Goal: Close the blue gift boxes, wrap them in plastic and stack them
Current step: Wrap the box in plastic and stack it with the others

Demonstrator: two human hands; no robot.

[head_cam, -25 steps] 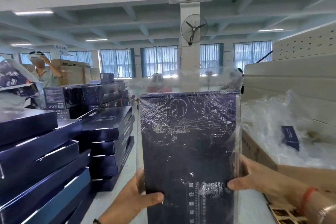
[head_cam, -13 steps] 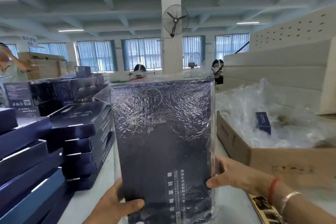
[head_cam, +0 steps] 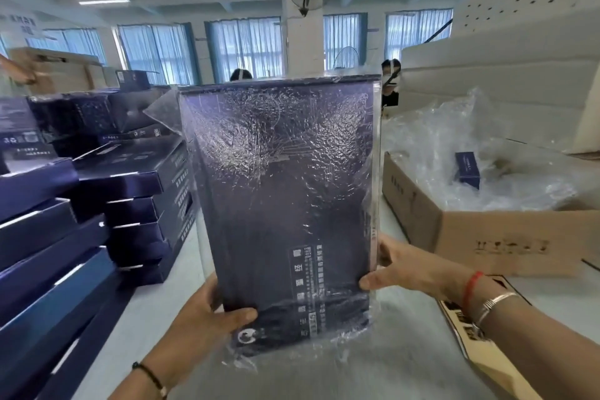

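1. Wrapped blue gift box (head_cam: 285,204) held upright over the table (head_cam: 406,351), lower in view than a second ago.
2. Left hand (head_cam: 207,315) grips its lower left edge, thumb across the front.
3. Right hand (head_cam: 409,269) grips the right edge, as before.
4. Stacked boxes (head_cam: 136,198) to the left, unchanged.

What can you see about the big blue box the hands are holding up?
The blue gift box is dark navy with faint silvery line drawings and pale text low down. It is closed, flat and held upright, wrapped in crinkly clear plastic that hangs loose past its bottom. The left hand grips its lower left corner, and the right hand grips its right edge.
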